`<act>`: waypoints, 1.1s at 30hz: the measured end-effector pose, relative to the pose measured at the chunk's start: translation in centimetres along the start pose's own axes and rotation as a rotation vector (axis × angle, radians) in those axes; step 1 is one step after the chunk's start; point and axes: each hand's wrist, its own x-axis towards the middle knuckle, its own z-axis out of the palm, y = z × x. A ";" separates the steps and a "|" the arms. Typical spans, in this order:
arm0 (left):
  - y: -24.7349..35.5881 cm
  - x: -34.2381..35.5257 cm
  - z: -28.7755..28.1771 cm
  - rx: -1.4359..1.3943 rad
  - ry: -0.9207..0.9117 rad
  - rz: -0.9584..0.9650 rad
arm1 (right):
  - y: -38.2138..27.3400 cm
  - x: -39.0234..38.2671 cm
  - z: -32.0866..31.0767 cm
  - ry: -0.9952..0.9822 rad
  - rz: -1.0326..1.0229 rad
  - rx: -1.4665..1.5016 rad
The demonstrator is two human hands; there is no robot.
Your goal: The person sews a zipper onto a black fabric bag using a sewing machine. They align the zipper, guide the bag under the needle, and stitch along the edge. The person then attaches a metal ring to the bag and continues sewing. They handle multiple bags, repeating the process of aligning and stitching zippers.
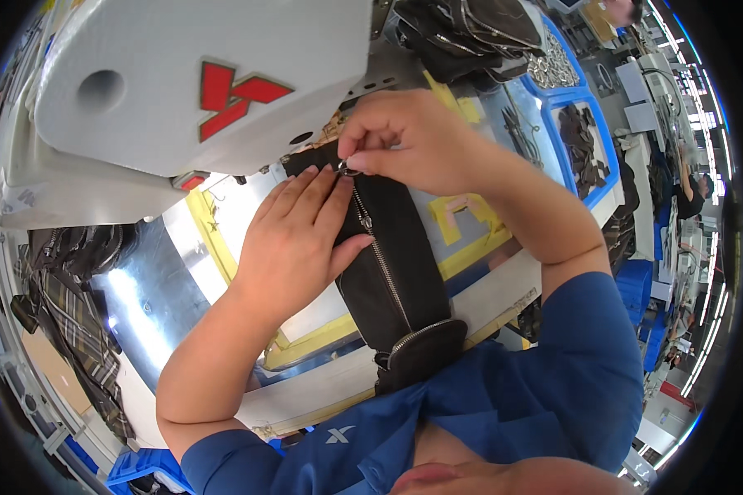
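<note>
A long black fabric piece (pixel 417 239) with a silver zipper (pixel 385 271) lies under the sewing machine's head (pixel 153 49). My left hand (pixel 293 235) rests flat on it, fingers stretched out along the zipper's left side. The zipper's metal slider (pixel 366 222) sits beside the left thumb. At the far end of the zipper, my right hand (pixel 421 136) pinches a small metal ring (pixel 346 168) between thumb and forefinger, close to the left fingertips. The near end of the piece, with a curved zipper edge (pixel 425 332), hangs toward my body. The machine's head hides the needle area.
Black zippered pieces (pixel 479 37) are piled at the back. To the right are scissors (pixel 518 136) and blue trays (pixel 593 153) holding metal rings (pixel 553 62) and dark strips (pixel 580 140). Plaid fabric (pixel 78 318) drapes at the left. Yellow tape (pixel 322 353) edges the worktop.
</note>
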 end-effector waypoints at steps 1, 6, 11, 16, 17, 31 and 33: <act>0.0 0.0 0.0 -0.008 0.000 -0.001 | 0.7 0.3 0.5 -0.030 0.022 0.031; -0.3 0.1 0.1 -0.045 0.015 -0.005 | 2.1 0.3 0.9 0.034 -0.173 -0.149; -0.3 0.0 0.4 -0.047 0.035 -0.041 | 2.3 0.3 1.4 0.089 -0.191 -0.243; -0.1 0.0 -0.1 0.015 -0.009 -0.055 | 2.2 0.0 1.8 0.115 -0.228 -0.266; 0.0 0.0 -0.2 0.023 -0.024 -0.057 | 2.4 0.0 1.9 0.136 -0.272 -0.318; 0.7 0.4 -0.6 0.053 -0.121 -0.118 | 3.1 2.0 2.6 0.114 -0.260 -0.577; 0.4 0.6 -0.6 0.034 -0.108 -0.129 | 3.0 1.8 2.7 0.181 -0.253 -0.544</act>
